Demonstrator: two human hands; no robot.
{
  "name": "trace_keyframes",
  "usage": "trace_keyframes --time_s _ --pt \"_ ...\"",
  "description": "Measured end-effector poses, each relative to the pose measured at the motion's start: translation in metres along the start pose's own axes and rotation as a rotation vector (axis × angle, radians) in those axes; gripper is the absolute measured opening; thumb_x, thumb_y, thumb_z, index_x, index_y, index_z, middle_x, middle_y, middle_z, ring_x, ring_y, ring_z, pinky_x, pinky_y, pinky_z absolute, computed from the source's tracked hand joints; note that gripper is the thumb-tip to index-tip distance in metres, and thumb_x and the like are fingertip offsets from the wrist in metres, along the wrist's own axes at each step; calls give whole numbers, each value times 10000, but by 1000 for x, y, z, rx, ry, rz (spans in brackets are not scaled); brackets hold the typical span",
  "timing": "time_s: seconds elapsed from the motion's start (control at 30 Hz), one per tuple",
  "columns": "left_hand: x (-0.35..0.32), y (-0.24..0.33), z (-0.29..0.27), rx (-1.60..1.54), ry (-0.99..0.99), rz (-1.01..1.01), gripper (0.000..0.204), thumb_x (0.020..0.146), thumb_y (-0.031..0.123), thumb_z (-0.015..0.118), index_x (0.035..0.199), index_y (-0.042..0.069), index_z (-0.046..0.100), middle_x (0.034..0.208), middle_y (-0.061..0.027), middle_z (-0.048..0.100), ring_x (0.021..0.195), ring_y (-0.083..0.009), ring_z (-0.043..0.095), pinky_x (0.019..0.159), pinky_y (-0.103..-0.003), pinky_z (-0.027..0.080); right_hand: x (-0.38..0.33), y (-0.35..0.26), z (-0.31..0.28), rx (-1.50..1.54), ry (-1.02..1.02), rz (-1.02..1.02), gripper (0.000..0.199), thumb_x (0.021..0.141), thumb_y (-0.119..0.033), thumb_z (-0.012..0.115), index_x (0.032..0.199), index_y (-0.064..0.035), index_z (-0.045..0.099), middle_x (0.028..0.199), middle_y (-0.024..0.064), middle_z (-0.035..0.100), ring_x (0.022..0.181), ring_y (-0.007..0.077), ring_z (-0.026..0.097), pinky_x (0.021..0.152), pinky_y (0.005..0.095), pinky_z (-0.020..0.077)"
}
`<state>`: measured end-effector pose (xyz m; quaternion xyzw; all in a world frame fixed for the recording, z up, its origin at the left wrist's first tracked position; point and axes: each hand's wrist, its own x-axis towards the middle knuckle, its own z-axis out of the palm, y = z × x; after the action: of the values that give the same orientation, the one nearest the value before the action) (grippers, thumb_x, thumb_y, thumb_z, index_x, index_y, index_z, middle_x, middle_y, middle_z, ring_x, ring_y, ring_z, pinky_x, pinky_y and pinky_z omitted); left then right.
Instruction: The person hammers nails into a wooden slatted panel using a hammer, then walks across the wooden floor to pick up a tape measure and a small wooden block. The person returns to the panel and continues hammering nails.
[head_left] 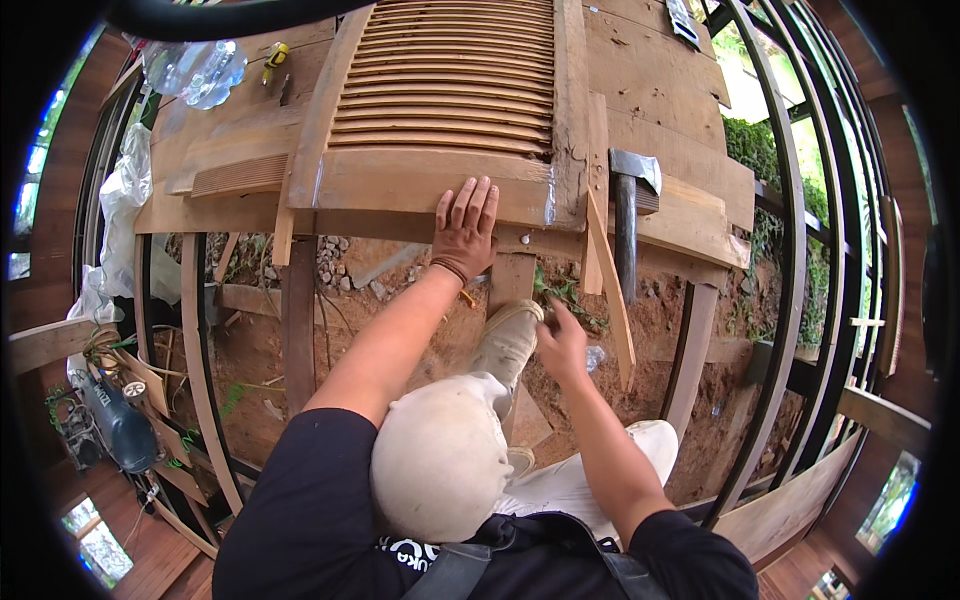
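My left hand (467,228) lies with its fingers stretched flat on the bottom rail of a louvered wooden shutter (430,172). The shutter rests on a plank bench, its slats running crosswise. Lower down, my right hand (562,345) is beside the toe of my light-coloured shoe (510,335), fingers curled; whatever they may hold is hidden. My raised foot meets an upright timber (512,280) under the bench edge. Right of the shutter, a dark-handled hammer (626,235) hangs over the edge, its metal head on the bench. A thin wooden strip (614,300) slants down beside it.
Plastic bottles (200,72) and a small yellow-handled tool (275,60) lie at the back left. A corded teal power tool (120,425) sits at the lower left, below a plastic bag (125,200). Dark metal bars (785,200) line the right side. Dirt and stones show below.
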<state>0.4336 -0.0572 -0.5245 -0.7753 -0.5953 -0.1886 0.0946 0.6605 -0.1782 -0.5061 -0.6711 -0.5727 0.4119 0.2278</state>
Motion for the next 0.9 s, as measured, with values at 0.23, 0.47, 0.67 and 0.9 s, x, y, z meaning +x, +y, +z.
trace_keyframes --time_s 0.23,0.47,0.67,0.9 --pt "0 -4 -1 -28 -37 26 1004 660 289 792 1518 77 316 1562 -102 338 1458 -272 301 1194 -504 195 110 18 52 -904 -259 -300 757 866 -241 635 1559 -150 344 1356 274 559 1033 383 671 910 458 535" --pt "0 -5 1 -10 -16 42 980 664 283 770 1513 74 327 1561 -102 345 1457 -269 306 1188 -498 201 119 24 46 -566 -419 -33 911 882 -207 556 1609 -268 11 1178 312 638 886 420 695 818 504 543" --pt "0 -5 2 -1 -12 44 942 672 263 740 1503 72 340 1558 -102 351 1449 -270 316 1188 -496 198 123 18 45 -396 -442 119 934 869 -193 530 1609 -335 -23 1035 325 677 918 470 674 801 547 513" --pt "0 -4 -2 -2 -37 36 974 654 271 766 1504 70 336 1565 -103 336 1457 -274 298 1191 -499 188 125 25 33 -295 -485 38 900 873 -192 568 1602 -407 84 1071 316 677 964 456 672 829 525 506"
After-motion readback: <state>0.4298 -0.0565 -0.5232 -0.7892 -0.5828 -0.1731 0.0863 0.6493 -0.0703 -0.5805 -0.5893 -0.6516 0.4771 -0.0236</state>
